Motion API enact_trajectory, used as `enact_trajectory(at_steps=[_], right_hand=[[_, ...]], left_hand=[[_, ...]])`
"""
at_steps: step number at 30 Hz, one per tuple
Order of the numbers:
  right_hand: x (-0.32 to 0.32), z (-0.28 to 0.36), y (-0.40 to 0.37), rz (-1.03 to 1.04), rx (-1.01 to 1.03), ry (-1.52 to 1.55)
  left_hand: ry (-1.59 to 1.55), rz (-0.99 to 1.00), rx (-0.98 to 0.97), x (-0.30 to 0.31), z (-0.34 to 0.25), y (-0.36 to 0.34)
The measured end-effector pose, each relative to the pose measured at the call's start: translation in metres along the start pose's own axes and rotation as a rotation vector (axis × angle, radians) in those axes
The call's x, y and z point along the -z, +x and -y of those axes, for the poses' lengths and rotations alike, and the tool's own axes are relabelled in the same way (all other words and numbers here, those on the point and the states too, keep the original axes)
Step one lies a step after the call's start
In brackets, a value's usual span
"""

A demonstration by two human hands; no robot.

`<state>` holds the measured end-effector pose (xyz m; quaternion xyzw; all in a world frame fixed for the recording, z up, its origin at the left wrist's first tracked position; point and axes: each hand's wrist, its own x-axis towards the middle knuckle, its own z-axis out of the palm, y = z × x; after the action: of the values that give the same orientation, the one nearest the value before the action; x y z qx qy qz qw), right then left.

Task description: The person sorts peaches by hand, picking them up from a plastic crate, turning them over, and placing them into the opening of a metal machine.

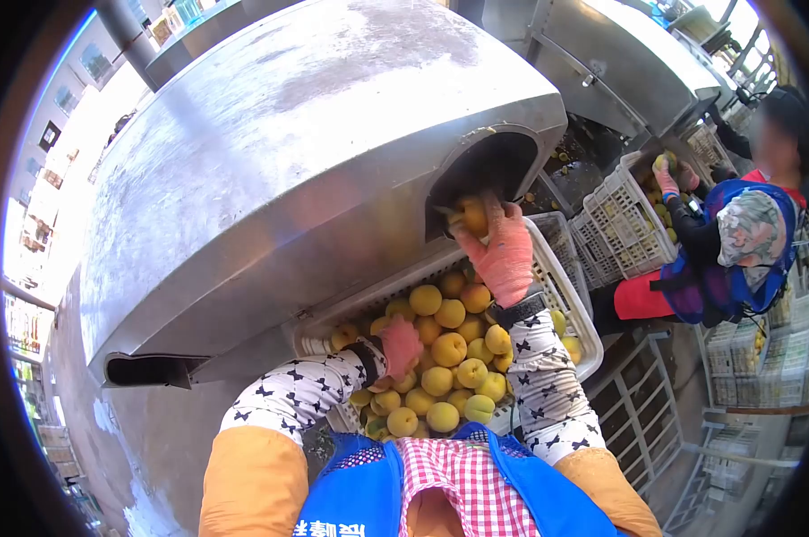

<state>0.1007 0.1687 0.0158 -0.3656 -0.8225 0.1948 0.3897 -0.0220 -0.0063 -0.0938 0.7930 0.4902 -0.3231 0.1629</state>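
My right hand [501, 251], in a pink glove, is closed around a yellow-orange peach [470, 217] at the mouth of a round dark opening [494, 166] in a metal machine. Below it stands a white plastic crate [585, 327] heaped with yellow peaches [449, 349], some blushed red. My left hand [399, 345], gloved in pink too, reaches down among the peaches on the crate's left side. Its fingers are curled downward, and what they hold, if anything, is hidden.
The grey metal machine housing [270, 170] fills the space in front, with a slot [149, 370] at its lower left. To the right, a co-worker in a blue vest [753, 242] handles fruit over another white crate [628, 219]. A metal rack [637, 394] lies at right.
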Motion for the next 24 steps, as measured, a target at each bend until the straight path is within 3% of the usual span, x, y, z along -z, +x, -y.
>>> enact_trajectory(at_steps=[2,5,7,8,9,10,11,12,13,14,15,17,18,20,21,23,24], right_hand=[[-0.004,0.004,0.003,0.131,-0.027,-0.093],[-0.032,0.006,0.007,0.028,-0.162,-0.219],[-0.041,0.011,0.030,0.077,-0.278,-0.162],[-0.046,-0.004,0.043,0.028,-0.049,-0.151],[-0.050,-0.012,0.047,-0.033,0.187,-0.134],[-0.032,0.001,0.030,-0.138,0.118,0.011],[-0.006,0.018,0.008,-0.254,0.062,0.150],[-0.005,0.015,-0.024,-0.194,-0.022,0.156],[-0.017,0.009,-0.055,0.022,-0.280,0.145],[-0.031,0.005,-0.076,0.270,-0.313,-0.004],[-0.053,0.003,-0.088,0.286,-0.315,0.000],[-0.087,0.000,-0.093,0.748,-0.259,-0.359],[-0.083,-0.007,-0.091,0.744,-0.251,-0.359],[-0.071,-0.027,-0.088,0.732,-0.425,0.268],[-0.052,-0.019,-0.080,0.739,-0.416,0.264],[0.004,0.016,-0.075,0.783,-0.588,1.165],[0.011,0.016,-0.079,0.794,-0.456,1.056]], left_hand=[[-0.014,-0.057,-0.019,-0.004,0.009,-0.008],[-0.155,-0.020,-0.011,0.006,0.033,-0.012],[-0.369,-0.160,0.106,-0.003,0.041,-0.022],[-0.393,-0.134,0.102,-0.005,0.037,-0.036],[-0.610,-0.260,0.201,0.001,0.038,-0.055],[-0.825,-0.391,0.305,0.000,0.038,-0.068],[-0.830,-0.395,0.312,-0.011,0.035,-0.077],[-1.196,-0.543,0.376,-0.026,0.026,-0.087],[-1.569,-0.678,0.438,-0.043,0.019,-0.098],[-1.891,-0.569,0.371,-0.059,0.019,-0.102],[-1.903,-0.562,0.383,-0.061,0.009,-0.106],[-2.583,-0.719,0.264,-0.050,-0.008,-0.102],[-2.580,-0.731,0.261,-0.049,-0.009,-0.099],[-2.724,-0.791,0.084,-0.050,-0.009,-0.096],[-2.729,-0.804,0.083,-0.044,-0.007,-0.093],[-2.757,-0.923,-0.148,-0.021,-0.011,-0.093],[-2.761,-0.916,-0.167,-0.003,-0.016,-0.091]])
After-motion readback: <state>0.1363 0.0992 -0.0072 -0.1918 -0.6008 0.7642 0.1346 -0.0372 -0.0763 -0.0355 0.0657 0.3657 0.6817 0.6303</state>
